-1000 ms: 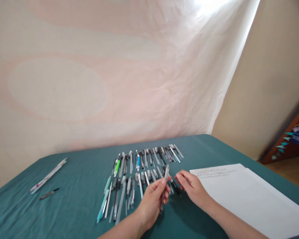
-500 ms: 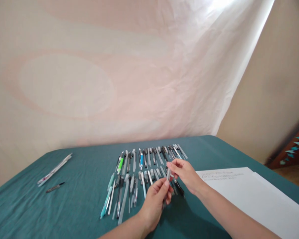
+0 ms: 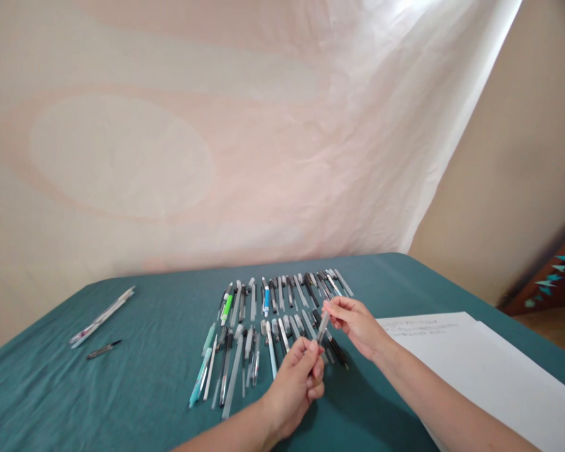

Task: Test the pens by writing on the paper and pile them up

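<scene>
A slim clear pen (image 3: 323,326) slants between my two hands above the near row of pens. My left hand (image 3: 295,380) is closed round its lower part, thumb against the fingers. With thumb and fingertips, my right hand (image 3: 356,323) pinches the upper end, which looks like a translucent cap; whether that cap is seated or loose cannot be seen. Just beyond and below the hands lie several pens, among them a black pen (image 3: 338,351). A pale blue pen (image 3: 272,351) and other pens of the near row lie left of my left hand.
A far row holds more pens, including a green one (image 3: 226,309) and a blue one (image 3: 266,301). White paper sheets (image 3: 480,370) with handwriting lie at right. On the left of the green cloth (image 3: 160,364) are a bundle of thin white sticks (image 3: 102,317) and a small dark pen (image 3: 103,350).
My right hand has shifted slightly right and up, and more of the pen shows between my hands. My left hand stays closed in nearly the same place.
</scene>
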`<state>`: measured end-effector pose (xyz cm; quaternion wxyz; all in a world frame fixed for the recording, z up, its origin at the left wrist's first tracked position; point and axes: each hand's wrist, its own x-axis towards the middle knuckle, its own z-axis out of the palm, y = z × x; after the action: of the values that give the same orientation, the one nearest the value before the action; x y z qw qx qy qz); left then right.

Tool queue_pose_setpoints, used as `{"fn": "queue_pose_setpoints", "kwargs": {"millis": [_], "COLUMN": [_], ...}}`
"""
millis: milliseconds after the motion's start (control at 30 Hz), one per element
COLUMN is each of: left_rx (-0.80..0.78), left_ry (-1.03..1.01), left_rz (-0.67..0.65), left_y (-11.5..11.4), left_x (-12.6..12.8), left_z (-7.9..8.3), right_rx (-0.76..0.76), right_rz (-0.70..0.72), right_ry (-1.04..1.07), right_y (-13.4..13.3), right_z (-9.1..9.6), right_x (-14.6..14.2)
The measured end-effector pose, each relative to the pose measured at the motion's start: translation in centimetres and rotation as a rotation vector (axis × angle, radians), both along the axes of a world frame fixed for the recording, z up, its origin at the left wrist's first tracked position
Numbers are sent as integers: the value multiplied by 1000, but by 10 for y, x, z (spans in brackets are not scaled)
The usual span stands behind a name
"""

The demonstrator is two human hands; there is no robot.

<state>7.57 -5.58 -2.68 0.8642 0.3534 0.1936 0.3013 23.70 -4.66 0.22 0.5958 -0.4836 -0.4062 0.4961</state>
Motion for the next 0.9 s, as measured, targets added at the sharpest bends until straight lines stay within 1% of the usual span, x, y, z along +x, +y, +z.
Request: {"fn": "queue_pose_setpoints", "kwargs": {"millis": [233, 333, 467, 533, 600, 767, 900], "left_rx": [-148, -176, -179, -161, -135, -98, -111], "left_ry": [-97, -118, -125, -120, -110, -84, -73], "left_rz": [-61, -63, -59, -55, -50, -41, -37], "left_y": [4, 4, 5, 6, 6, 6, 6], "left_x": [-2, -3, -2, -1, 0, 0, 0], "left_z": [-4, -3, -2, -3, -3, -5, -6], "right_rx": [14, 25, 18, 8, -2, -15, -20], "right_rz": [20, 40, 112, 125, 109, 18, 55], "right_ry": [122, 164, 185, 176, 157, 123, 101], "right_y": [2, 2, 2, 2, 2, 4, 5], "right_z": [-5, -6, -4, -3, -2, -5, -4], "right_x": [-1, -1, -1, -1, 0, 3, 7]}}
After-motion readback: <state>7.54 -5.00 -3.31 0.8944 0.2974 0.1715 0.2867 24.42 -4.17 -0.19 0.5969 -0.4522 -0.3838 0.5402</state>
